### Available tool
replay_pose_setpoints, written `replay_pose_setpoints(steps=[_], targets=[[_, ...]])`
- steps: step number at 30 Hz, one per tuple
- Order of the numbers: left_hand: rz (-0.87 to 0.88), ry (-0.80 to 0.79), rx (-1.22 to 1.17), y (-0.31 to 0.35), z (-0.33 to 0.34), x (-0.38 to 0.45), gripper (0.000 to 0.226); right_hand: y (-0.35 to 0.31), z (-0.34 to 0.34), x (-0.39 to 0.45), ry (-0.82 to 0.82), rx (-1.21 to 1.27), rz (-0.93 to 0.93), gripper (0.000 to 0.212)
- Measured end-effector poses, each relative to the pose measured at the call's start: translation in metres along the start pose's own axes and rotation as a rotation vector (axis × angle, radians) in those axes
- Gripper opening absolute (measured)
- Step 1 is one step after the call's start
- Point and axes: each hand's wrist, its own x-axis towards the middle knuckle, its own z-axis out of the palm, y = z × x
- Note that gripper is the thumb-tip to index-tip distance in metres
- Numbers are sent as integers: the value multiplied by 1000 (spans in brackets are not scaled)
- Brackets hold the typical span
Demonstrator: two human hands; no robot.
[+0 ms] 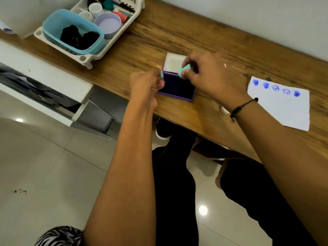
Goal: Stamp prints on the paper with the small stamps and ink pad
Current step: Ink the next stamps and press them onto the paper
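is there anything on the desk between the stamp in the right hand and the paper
Nothing visible. The right hand holds the teal stamp over the ink pad; the bare desk runs to the paper.

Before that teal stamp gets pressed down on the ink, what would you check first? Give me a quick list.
1. Purple ink pad case open, lid up: ok.
2. Small teal stamp held in the right hand: ok.
3. Stamp face pointing at the ink: cannot tell, fingers hide it.
4. Left hand steadying the case: cannot tell; it is at the left edge, holding something small and pale.
5. White paper sheet has room below its five blue prints: ok.
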Motion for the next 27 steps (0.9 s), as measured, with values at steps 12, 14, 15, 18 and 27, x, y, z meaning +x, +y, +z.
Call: replay_pose_setpoints(steps=[12, 14, 15, 18, 27], targets=[[5, 26, 56, -1, -4, 7, 14, -3, 29, 11, -219, -470, -354, 21], [2, 50, -21, 3, -3, 6, 14, -4, 26, 14, -256, -485, -374, 24], [4, 55, -55, 6, -1, 4, 15, -5, 25, 14, -278, -490, -385, 27], [6, 57, -124, 9, 1, 1, 16, -8, 23, 19, -321, -483, -380, 33], [-30, 100, -152, 6, 1, -7, 11, -9, 24, 22, -367, -449, -357, 40]])
